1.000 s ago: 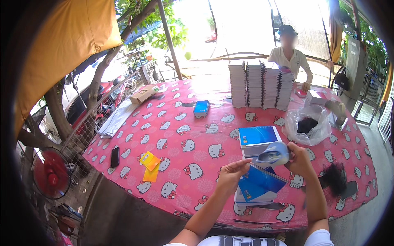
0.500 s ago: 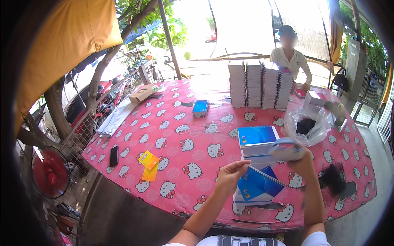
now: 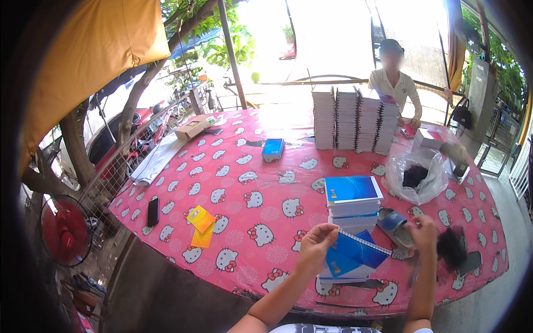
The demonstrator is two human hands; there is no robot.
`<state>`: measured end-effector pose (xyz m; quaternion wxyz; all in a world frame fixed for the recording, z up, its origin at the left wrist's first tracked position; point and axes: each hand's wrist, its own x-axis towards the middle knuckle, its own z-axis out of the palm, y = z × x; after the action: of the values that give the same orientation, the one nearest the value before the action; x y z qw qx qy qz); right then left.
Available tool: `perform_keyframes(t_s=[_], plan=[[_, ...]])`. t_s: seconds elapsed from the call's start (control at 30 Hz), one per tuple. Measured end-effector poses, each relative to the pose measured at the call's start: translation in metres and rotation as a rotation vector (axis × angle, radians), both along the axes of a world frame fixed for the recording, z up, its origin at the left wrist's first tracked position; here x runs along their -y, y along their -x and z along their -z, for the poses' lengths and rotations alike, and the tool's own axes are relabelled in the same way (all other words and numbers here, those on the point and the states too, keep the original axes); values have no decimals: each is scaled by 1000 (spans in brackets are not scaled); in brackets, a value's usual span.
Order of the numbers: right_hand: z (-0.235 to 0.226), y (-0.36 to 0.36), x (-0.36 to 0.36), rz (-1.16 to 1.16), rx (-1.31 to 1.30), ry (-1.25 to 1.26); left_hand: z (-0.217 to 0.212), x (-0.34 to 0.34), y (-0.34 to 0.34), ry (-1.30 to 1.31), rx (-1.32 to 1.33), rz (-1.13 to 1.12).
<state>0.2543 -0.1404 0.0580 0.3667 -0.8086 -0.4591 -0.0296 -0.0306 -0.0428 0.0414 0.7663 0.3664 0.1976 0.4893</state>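
Notebook point(image 3: 365, 251), spiral-bound, is pinched by the left hand point(image 3: 318, 242); whether the right hand point(image 3: 425, 231) grips anything is unclear.

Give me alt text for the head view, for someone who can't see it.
A person's left hand holds a corner of a blue spiral-bound notebook over a white-paged stack; the right hand is beside a blue-and-grey object. Tall book stacks stand farther back on a pink cat-print tablecloth, near a pale-shirted co-worker.

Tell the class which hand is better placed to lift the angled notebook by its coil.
Probably the left hand: its fingertips pinch at the coil's left end. The right hand is off to the notebook's right.
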Motion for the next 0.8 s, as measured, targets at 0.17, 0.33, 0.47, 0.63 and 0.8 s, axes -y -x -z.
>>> perform_keyframes(t_s=[0.17,0.33,0.47,0.63,0.8], plan=[[-102,106,12,-505,278,-482,-20,26,-5,-164,-128,-149],[-96,148,-1,-686,-13,-163,-23,38,-10,-449,-67,-181],[-95,139,6,-690,-204,-105,-31,39,1,-379,-105,9],[-92,142,10,-705,-59,-227,-34,43,7,-474,-180,-26],[-97,153,13,-703,9,-292,-32,47,12,-530,-220,-60]])
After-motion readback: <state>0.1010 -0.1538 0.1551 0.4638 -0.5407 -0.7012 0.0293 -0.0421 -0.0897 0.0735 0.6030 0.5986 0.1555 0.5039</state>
